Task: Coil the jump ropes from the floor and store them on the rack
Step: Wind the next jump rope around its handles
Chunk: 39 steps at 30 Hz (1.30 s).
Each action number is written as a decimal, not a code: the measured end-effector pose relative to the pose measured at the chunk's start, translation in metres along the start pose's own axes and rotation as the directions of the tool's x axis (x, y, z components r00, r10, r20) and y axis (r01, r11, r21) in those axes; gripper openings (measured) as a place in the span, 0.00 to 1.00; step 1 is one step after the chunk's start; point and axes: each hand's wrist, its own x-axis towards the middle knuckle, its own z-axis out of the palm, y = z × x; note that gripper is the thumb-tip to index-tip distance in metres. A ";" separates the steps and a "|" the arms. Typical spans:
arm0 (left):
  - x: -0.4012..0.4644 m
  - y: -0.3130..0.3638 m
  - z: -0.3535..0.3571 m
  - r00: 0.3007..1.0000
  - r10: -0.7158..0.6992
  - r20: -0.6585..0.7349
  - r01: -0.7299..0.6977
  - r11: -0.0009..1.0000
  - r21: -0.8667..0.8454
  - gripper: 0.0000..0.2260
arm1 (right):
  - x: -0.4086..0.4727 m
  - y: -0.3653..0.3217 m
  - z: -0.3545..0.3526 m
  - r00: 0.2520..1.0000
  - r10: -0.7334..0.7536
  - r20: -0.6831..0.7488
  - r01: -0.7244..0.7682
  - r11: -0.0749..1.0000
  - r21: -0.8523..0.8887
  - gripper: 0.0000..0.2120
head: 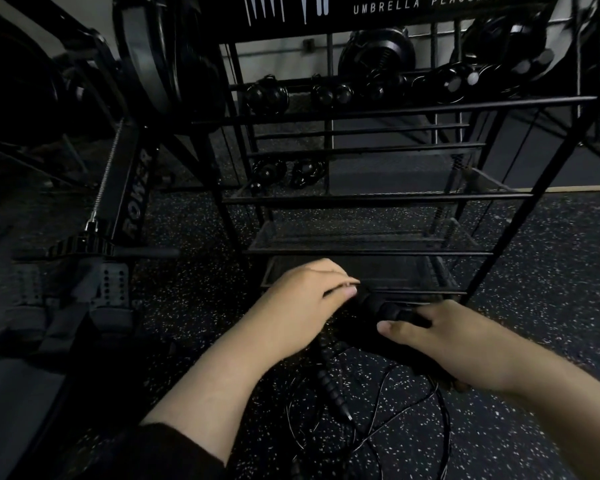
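"UMBRELLA PLACEMENT" sign [426,3], "ROWER" frame [137,195]

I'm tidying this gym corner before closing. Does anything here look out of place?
Yes: thin jump rope cord sprawls in loose tangled loops on the speckled floor below the rack, uncoiled. A ribbed black handle lies among it. Both hands, left hand and right hand, hold a dark bundle at the lowest shelf.

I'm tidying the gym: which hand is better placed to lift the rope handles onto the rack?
Probably the left hand: it grips the handles right beside the rack's lowest shelf.
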 end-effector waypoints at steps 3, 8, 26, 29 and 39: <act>0.006 -0.010 0.000 0.908 -0.397 -0.136 0.313 0.856 -0.411 0.12 | 0.002 0.003 -0.002 0.999 -0.019 -0.032 0.018 0.999 -0.038 0.30; 0.007 -0.024 -0.010 0.824 -0.522 -0.221 0.435 0.832 -0.345 0.33 | 0.002 0.004 -0.006 0.997 -0.034 -0.074 0.034 0.999 0.003 0.25; 0.004 -0.021 -0.019 0.885 -0.428 -0.181 0.348 0.869 -0.351 0.34 | -0.003 0.007 -0.019 0.997 -0.076 0.023 0.045 0.775 0.631 0.24; 0.003 -0.008 -0.023 0.989 -0.097 -0.115 0.063 0.962 -0.266 0.28 | -0.001 0.009 -0.018 0.994 -0.089 0.062 0.037 0.815 0.579 0.25; 0.000 0.006 -0.003 0.978 -0.209 0.022 0.145 0.592 -0.793 0.15 | 0.009 0.014 -0.019 0.924 -0.321 0.206 -0.024 0.489 0.872 0.22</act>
